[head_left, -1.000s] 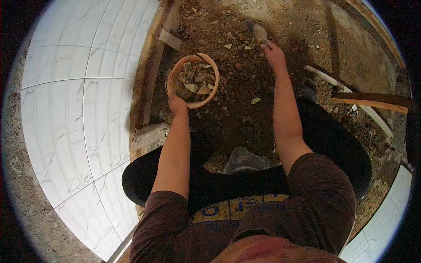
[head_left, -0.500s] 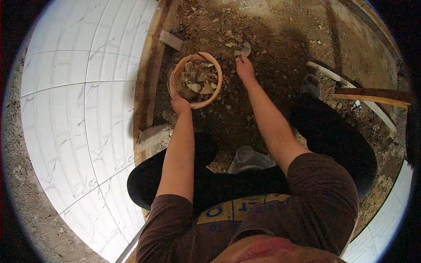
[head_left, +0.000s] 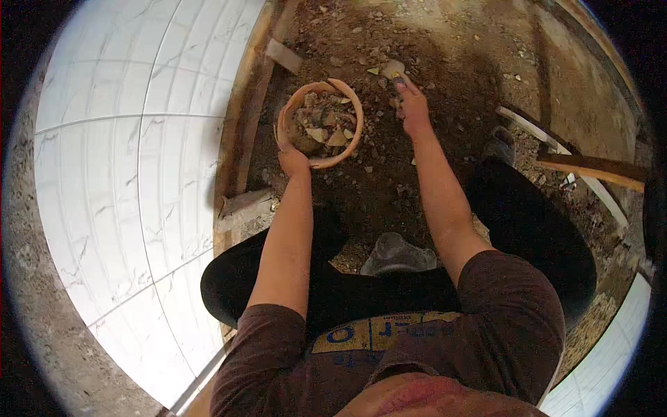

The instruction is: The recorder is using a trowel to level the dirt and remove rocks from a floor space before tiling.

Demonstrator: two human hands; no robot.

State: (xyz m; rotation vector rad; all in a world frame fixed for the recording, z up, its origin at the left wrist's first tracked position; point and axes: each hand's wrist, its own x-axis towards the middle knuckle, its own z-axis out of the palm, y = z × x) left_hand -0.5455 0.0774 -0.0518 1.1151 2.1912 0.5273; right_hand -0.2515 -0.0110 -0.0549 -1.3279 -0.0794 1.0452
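A round orange-brown basin point(head_left: 359, 117) holds broken chunks of rubble point(head_left: 319, 133) and loose dirt. My left hand point(head_left: 294, 161) is closed on its near left rim. To the right of the basin, my right hand point(head_left: 415, 111) is wrapped round the handle of a small trowel point(head_left: 393, 68). Its pale blade points away from me, close over the dirt and stone bits. A yellowish shard point(head_left: 374, 71) lies just left of the blade. My fingers hide part of the handle.
White marbled tiles point(head_left: 90, 174) cover the left, bordered by a wooden board point(head_left: 240, 90). A short pale block point(head_left: 283, 55) lies beyond the basin. At right, a pale strip point(head_left: 524, 119) and a wooden plank point(head_left: 590, 167) lie near my right leg. Rubble-strewn dirt point(head_left: 472, 42) stretches ahead.
My right hand has shifted to the right with the trowel, and the blade has turned to point up and left. My left hand keeps hold of the basin. The whole view has shifted slightly.
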